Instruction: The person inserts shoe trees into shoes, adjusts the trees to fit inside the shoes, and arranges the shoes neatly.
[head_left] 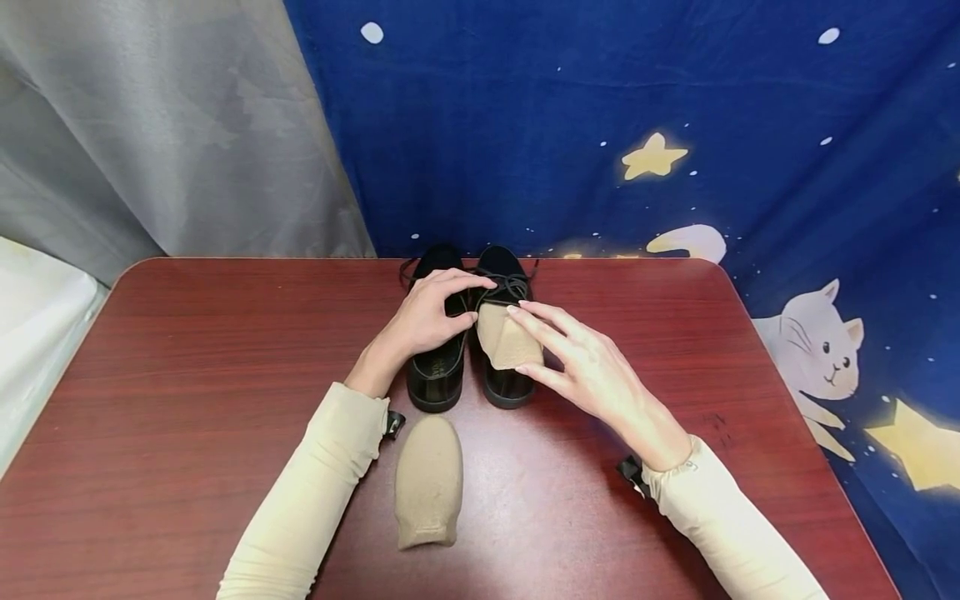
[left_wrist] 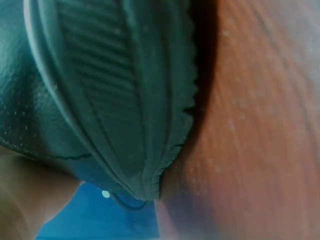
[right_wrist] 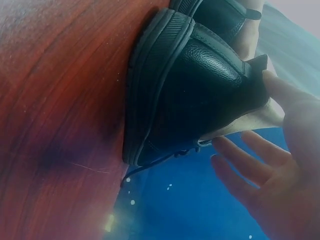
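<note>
Two black lace-up shoes stand side by side on the table, toes toward the far edge: the left shoe [head_left: 435, 385] and the right shoe [head_left: 508, 392]. A beige molded shoe insert [head_left: 497, 333], creased, sticks up from the right shoe's opening. My right hand [head_left: 588, 367] touches this insert with thumb and fingertips, its fingers fairly straight and spread in the right wrist view. Over the left shoe reaches my left hand [head_left: 431, 312], its fingers extended to the right shoe's laces and its thumb by the insert. A second beige insert [head_left: 429, 483] lies nearer me.
The reddish wooden table [head_left: 225, 400] carries everything. Beyond its far edge hang a grey curtain [head_left: 187, 125] and a blue curtain [head_left: 510, 125] with stars and a cat. Something white [head_left: 41, 325] stands past the table's left edge.
</note>
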